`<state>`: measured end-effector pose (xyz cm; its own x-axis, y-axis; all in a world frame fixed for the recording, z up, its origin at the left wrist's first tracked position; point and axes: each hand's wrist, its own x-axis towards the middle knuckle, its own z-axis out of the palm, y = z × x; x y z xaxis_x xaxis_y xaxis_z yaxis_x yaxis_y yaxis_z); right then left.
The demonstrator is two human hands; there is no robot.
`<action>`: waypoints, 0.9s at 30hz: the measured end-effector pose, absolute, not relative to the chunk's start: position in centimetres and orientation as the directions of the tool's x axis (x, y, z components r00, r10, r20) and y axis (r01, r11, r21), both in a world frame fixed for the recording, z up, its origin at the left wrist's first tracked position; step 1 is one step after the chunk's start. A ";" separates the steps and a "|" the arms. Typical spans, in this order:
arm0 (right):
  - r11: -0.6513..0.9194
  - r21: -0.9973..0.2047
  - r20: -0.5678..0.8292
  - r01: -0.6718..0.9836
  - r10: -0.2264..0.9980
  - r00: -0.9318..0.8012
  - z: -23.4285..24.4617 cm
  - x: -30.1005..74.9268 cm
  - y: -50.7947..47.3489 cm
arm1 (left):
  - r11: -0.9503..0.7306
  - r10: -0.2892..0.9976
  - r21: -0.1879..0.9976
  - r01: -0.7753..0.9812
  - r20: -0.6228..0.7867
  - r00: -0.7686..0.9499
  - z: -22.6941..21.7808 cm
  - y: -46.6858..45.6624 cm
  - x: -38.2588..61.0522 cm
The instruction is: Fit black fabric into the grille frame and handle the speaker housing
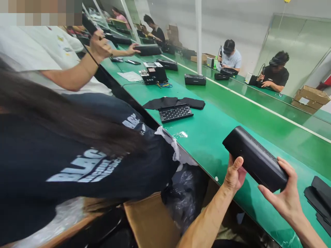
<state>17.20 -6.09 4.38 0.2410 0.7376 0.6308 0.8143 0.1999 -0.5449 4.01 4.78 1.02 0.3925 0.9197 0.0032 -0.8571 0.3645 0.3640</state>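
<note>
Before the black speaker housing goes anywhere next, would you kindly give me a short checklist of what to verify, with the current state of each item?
1. Left hand on the black speaker housing: ok, thumb up against its near side.
2. Right hand supporting the housing's near end: ok, fingers wrapped round it.
3. Housing lifted off the green bench: ok, held tilted above it.
4. Housing kept apart from the black fabric pieces at the right: ok.
5. Perforated grille panel lying flat farther up the bench: ok.
6. Underside of the housing undamaged: cannot tell, hidden.
</note>
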 end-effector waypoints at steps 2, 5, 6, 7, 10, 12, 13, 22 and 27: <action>0.255 -0.528 0.674 0.810 0.706 0.217 4.4 17.6 -5.7 | 0.370 0.912 0.386 -0.845 0.021 0.409 0.8 4.6 4.2; 0.266 -0.553 0.654 0.790 0.726 0.213 5.4 18.7 -6.1 | 0.378 0.888 0.453 -0.807 0.069 0.454 0.8 5.2 3.5; 0.250 -0.573 0.630 0.780 0.743 0.225 5.7 19.1 -6.6 | 0.359 0.883 0.488 -0.795 0.097 0.458 0.9 5.7 2.9; 0.226 -0.597 0.599 0.769 0.764 0.241 6.0 19.6 -7.1 | 0.321 0.881 0.538 -0.780 0.133 0.454 1.1 6.5 2.0; 0.178 -0.650 0.503 0.739 0.829 0.243 6.1 21.0 -8.4 | 0.131 0.837 0.747 -0.651 0.269 0.477 2.2 9.3 -1.3; 0.204 -0.646 0.485 0.735 0.854 0.189 5.9 21.9 -9.0 | 0.031 0.733 0.870 -0.492 0.315 0.603 3.0 11.0 -3.1; 0.216 -0.644 0.482 0.734 0.860 0.169 5.9 22.2 -9.1 | 0.003 0.682 0.902 -0.432 0.314 0.660 3.3 11.6 -3.6; 0.141 -0.845 0.307 0.516 0.918 0.251 7.6 23.3 -9.2 | 0.222 0.805 0.741 -0.634 0.228 0.548 1.3 9.5 -1.3; 0.310 -0.668 0.549 0.677 0.819 0.167 5.9 20.2 -5.3 | 0.514 0.746 0.577 -0.635 0.064 0.663 -0.3 6.6 3.1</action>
<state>20.16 -5.32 5.89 0.1669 0.8187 0.5494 0.6770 0.3100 -0.6676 3.10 6.60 -0.32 0.6630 0.7459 0.0644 -0.6346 0.5143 0.5768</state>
